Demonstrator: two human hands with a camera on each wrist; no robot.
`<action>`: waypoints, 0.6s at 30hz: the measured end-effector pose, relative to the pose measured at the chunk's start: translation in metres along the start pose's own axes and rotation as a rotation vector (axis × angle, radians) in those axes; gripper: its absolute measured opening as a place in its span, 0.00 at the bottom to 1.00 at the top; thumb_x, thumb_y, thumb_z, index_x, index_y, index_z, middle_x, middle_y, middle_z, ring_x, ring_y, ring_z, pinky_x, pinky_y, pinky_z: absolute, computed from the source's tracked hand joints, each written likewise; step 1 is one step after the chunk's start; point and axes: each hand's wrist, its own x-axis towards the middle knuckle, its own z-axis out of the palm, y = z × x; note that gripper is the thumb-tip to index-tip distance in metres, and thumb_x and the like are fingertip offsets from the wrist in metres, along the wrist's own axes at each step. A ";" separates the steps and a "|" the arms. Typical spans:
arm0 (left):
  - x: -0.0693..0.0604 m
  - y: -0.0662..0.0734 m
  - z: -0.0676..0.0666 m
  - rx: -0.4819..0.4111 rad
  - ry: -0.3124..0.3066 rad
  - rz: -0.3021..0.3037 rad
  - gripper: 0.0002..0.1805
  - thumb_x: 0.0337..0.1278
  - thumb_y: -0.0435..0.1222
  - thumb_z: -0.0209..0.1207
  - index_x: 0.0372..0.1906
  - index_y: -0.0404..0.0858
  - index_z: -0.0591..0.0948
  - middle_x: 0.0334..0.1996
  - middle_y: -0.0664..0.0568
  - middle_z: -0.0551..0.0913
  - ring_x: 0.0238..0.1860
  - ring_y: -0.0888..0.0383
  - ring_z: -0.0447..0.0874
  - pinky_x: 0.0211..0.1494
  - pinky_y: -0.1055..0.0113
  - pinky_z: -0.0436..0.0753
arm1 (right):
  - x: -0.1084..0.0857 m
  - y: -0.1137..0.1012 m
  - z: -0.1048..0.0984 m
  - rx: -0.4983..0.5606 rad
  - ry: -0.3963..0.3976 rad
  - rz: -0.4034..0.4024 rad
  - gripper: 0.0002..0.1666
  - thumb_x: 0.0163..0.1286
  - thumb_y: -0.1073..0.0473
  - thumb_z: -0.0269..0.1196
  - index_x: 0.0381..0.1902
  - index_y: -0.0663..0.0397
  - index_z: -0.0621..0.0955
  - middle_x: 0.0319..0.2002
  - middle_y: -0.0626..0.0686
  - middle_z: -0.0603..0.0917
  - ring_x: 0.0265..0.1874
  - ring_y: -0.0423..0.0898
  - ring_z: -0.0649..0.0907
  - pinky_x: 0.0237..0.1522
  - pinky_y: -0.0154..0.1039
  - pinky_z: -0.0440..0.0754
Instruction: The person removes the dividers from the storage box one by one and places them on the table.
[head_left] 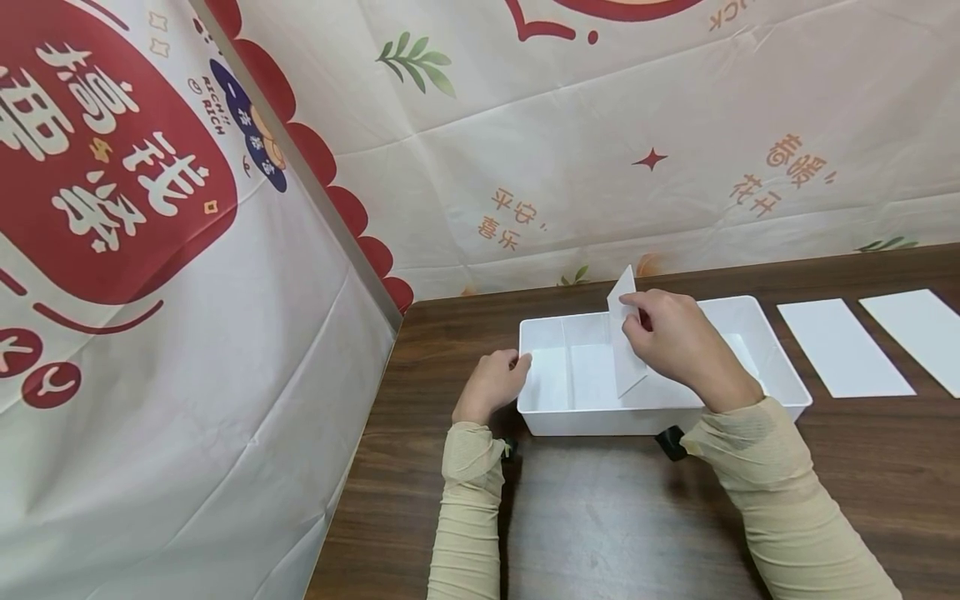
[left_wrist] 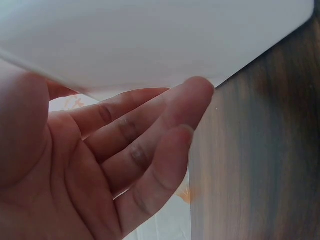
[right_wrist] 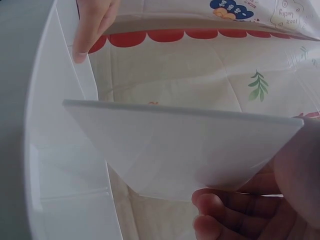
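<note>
A long white open-topped plastic box (head_left: pixel 600 423) sits on the dark wooden table. At its left end, my left hand (head_left: pixel 491 385) holds the end wall, with the thumb at the rim and the fingers against the outside, as the left wrist view (left_wrist: pixel 145 145) also shows. My right hand (head_left: pixel 681 343) pinches a thin white divider panel (head_left: pixel 622 337) between thumb and fingers. The panel stands upright and slightly tilted, crosswise over the box's middle, its lower part inside the walls. In the right wrist view the panel (right_wrist: pixel 180 150) hides part of the box (right_wrist: pixel 55 115).
Two more flat white panels (head_left: pixel 846 348) (head_left: pixel 918 333) lie on the table (head_left: pixel 420 467) right of the box. A printed white cloth (head_left: pixel 480 150) hangs behind the table, and another (head_left: pixel 225 375) hangs at its left. Dark wrist devices (head_left: pixel 671 443) sit under the sleeves.
</note>
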 end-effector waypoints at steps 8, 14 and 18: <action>0.001 -0.001 0.000 0.006 0.009 0.005 0.22 0.76 0.48 0.45 0.27 0.41 0.76 0.23 0.50 0.74 0.25 0.56 0.72 0.30 0.66 0.70 | 0.000 -0.001 -0.002 0.000 -0.009 0.011 0.19 0.66 0.68 0.53 0.50 0.74 0.81 0.26 0.57 0.76 0.23 0.49 0.72 0.25 0.40 0.68; 0.000 0.001 -0.001 -0.001 0.001 0.001 0.22 0.76 0.49 0.44 0.28 0.40 0.76 0.23 0.50 0.73 0.25 0.56 0.71 0.30 0.65 0.70 | 0.000 -0.002 -0.006 0.008 -0.030 0.042 0.19 0.68 0.67 0.53 0.52 0.74 0.80 0.27 0.58 0.77 0.24 0.49 0.73 0.24 0.40 0.69; 0.000 0.000 0.000 -0.007 -0.004 -0.005 0.22 0.76 0.49 0.45 0.28 0.41 0.76 0.22 0.51 0.72 0.24 0.56 0.71 0.30 0.65 0.70 | -0.001 -0.003 -0.007 0.012 -0.035 0.052 0.19 0.68 0.67 0.54 0.53 0.74 0.80 0.28 0.59 0.78 0.24 0.49 0.73 0.25 0.40 0.70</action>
